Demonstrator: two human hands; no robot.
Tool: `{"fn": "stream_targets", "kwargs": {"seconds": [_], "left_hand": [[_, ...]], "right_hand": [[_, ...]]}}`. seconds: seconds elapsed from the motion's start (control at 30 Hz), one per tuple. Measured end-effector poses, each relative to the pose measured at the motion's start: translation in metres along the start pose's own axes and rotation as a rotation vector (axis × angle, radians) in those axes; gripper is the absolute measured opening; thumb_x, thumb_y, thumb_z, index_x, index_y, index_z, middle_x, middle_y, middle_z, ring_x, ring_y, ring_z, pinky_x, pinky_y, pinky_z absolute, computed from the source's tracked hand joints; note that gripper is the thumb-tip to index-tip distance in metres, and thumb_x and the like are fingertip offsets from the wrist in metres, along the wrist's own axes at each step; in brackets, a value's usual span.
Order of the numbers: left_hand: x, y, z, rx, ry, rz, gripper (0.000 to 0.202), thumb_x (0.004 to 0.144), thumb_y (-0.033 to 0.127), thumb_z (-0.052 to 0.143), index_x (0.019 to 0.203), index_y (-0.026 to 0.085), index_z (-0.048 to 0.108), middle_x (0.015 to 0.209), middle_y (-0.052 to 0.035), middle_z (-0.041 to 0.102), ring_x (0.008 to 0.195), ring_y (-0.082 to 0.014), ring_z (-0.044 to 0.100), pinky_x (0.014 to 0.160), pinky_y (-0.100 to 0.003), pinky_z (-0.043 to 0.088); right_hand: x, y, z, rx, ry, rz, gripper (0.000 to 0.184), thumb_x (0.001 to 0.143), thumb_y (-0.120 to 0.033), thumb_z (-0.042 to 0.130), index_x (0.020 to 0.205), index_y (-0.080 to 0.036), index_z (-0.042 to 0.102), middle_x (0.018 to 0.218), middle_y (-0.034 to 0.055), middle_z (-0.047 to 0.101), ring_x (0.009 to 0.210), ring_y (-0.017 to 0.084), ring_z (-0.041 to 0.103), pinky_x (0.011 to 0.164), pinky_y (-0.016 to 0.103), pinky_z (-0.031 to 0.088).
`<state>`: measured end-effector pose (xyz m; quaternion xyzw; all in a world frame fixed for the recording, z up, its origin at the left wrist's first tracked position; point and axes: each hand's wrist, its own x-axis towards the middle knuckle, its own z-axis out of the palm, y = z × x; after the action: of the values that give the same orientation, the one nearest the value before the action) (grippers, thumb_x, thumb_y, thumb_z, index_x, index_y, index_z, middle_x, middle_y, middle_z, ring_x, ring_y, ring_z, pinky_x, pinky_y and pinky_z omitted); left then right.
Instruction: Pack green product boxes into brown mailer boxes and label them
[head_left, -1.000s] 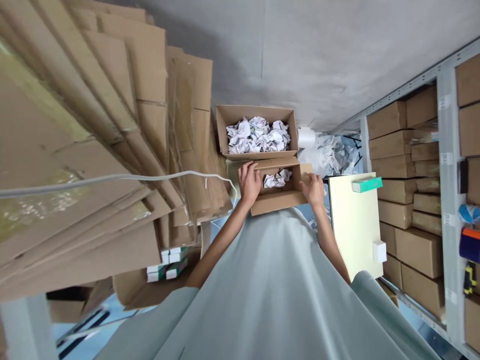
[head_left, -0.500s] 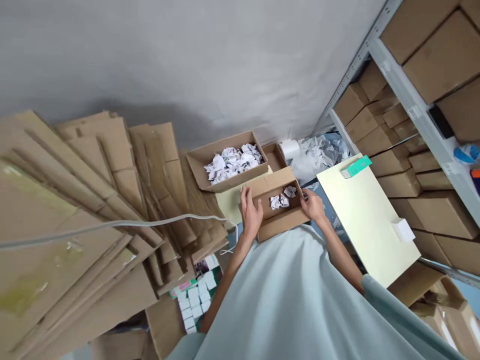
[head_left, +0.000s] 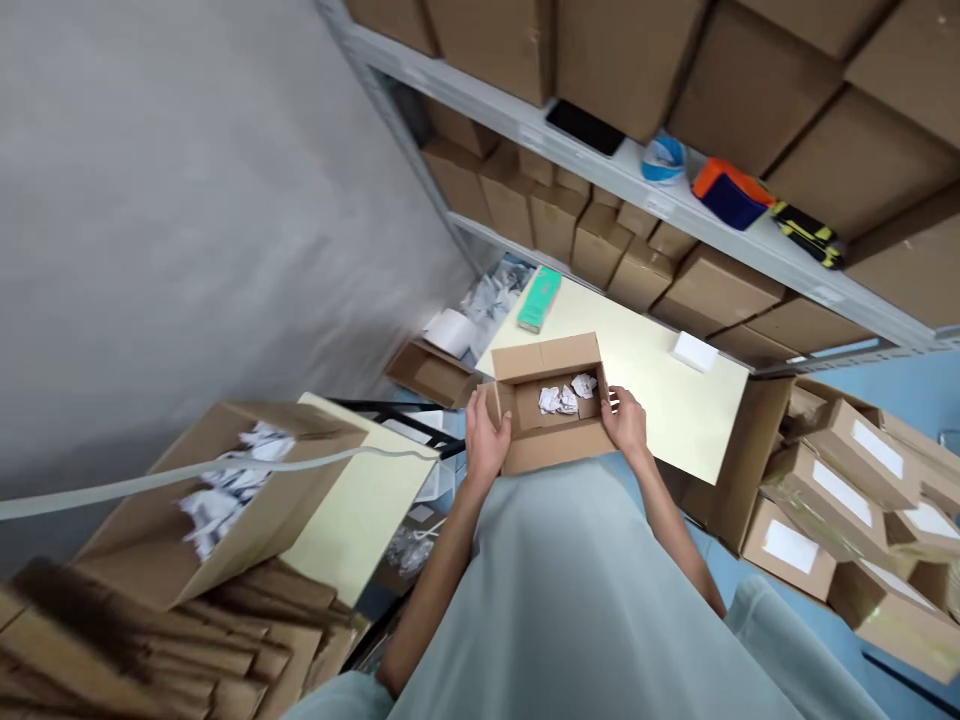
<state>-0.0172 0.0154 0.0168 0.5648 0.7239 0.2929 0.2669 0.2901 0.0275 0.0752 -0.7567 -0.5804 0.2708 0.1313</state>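
Between my two hands is an open cardboard box [head_left: 559, 449], held in front of my body with its flaps up. My left hand [head_left: 486, 440] grips its left end, and my right hand [head_left: 625, 420] grips the right end. A couple of crumpled paper wads [head_left: 559, 400] lie on the box's floor. Just beyond it is a pale yellow tabletop [head_left: 660, 400], bearing a green and white carton [head_left: 539, 299] and a small white box [head_left: 694, 352].
A larger carton [head_left: 300, 500] of crumpled paper stands at left, above flattened cardboard [head_left: 247, 650]. A white cable [head_left: 300, 460] crosses there. Metal shelving [head_left: 510, 120] full of boxes runs behind the table. At right, a big carton [head_left: 739, 470] holds several labelled boxes.
My view has turned to the right, and the box has come with me from beside the paper carton to the yellow tabletop. Both hands have kept hold of it.
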Motion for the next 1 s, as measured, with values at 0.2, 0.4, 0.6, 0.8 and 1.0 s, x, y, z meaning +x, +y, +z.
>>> {"fn": "stream_targets", "kwargs": {"seconds": [0.2, 0.4, 0.6, 0.8, 1.0], "left_hand": [[0.054, 0.048, 0.069, 0.054, -0.33, 0.035, 0.06, 0.097, 0.03, 0.069, 0.155, 0.02, 0.059, 0.157, -0.0188, 0.067, 0.149, -0.0359, 0.064, 0.128, -0.055, 0.053], [0.103, 0.077, 0.101, 0.069, -0.417, 0.167, 0.065, 0.096, 0.029, 0.068, 0.159, 0.018, 0.055, 0.157, -0.0187, 0.066, 0.151, -0.0359, 0.062, 0.129, -0.055, 0.052], [0.142, 0.092, 0.118, 0.049, -0.448, 0.298, 0.07, 0.098, 0.024, 0.063, 0.166, 0.016, 0.047, 0.163, -0.0211, 0.06, 0.157, -0.0361, 0.056, 0.134, -0.055, 0.047], [0.156, 0.099, 0.108, 0.132, -0.514, 0.444, 0.073, 0.099, 0.025, 0.063, 0.167, 0.007, 0.042, 0.171, -0.0307, 0.048, 0.163, -0.0443, 0.047, 0.133, -0.064, 0.044], [0.167, 0.135, 0.109, 0.208, -0.72, 0.699, 0.057, 0.103, 0.017, 0.054, 0.16, 0.02, 0.056, 0.171, -0.0185, 0.053, 0.161, -0.0364, 0.05, 0.135, -0.054, 0.043]], "right_hand": [[0.014, 0.072, -0.016, 0.054, 0.129, 0.237, 0.04, 0.106, -0.03, 0.054, 0.14, -0.014, 0.069, 0.126, 0.0143, 0.081, 0.097, 0.025, 0.078, 0.096, 0.037, 0.058], [0.029, 0.08, 0.009, 0.13, 0.212, 0.323, 0.042, 0.108, -0.033, 0.051, 0.14, -0.013, 0.069, 0.133, 0.0184, 0.078, 0.096, 0.026, 0.077, 0.098, 0.039, 0.06], [0.052, 0.069, 0.023, 0.072, 0.283, 0.365, 0.046, 0.113, -0.035, 0.043, 0.147, -0.014, 0.066, 0.139, 0.0208, 0.074, 0.11, 0.03, 0.076, 0.098, 0.04, 0.061], [0.06, 0.05, 0.015, -0.008, 0.333, 0.426, 0.044, 0.113, -0.03, 0.044, 0.148, -0.012, 0.065, 0.138, 0.0227, 0.071, 0.118, 0.033, 0.073, 0.103, 0.045, 0.061], [0.07, 0.011, -0.013, -0.114, 0.246, 0.231, 0.046, 0.115, -0.024, 0.041, 0.155, -0.013, 0.061, 0.15, 0.0219, 0.065, 0.142, 0.031, 0.06, 0.126, 0.046, 0.048]]}}
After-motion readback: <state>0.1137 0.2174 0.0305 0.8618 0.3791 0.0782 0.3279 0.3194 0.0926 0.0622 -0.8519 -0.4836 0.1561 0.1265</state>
